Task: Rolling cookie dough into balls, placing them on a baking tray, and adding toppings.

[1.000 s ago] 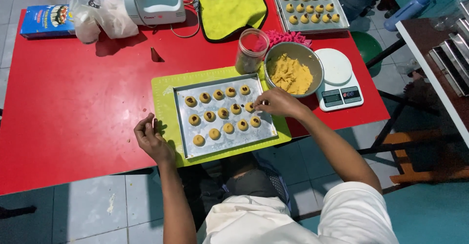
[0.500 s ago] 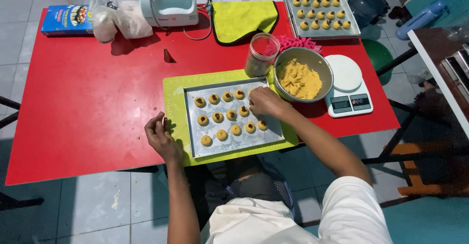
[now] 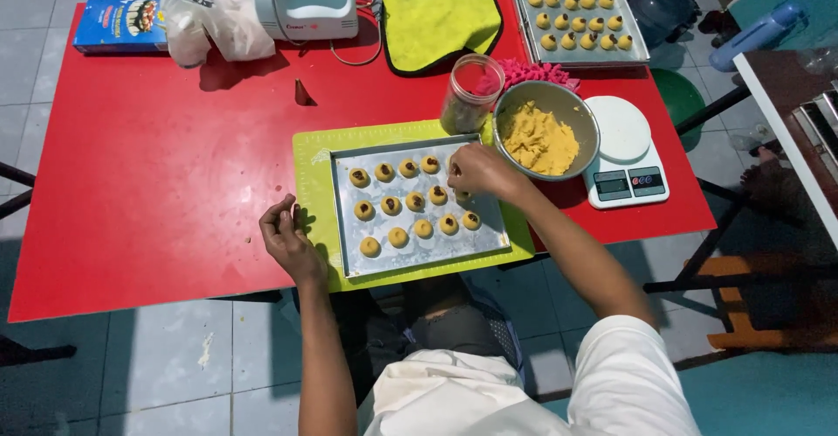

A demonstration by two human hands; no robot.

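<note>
Now, right hand (image 3: 476, 171) pinched closed over cookie tray (image 3: 419, 253), left hand (image 3: 284, 235) loosely curled on green mat (image 3: 312, 170).

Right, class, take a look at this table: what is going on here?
A person sits at a red table filling a metal baking tray with small round dough balls, several topped with a dark dot. The right hand is over the tray's upper right corner, at the balls there. The left hand rests curled on the green mat beside the tray. A bowl of yellow dough, a clear jar and a kitchen scale stand close by.
</note>
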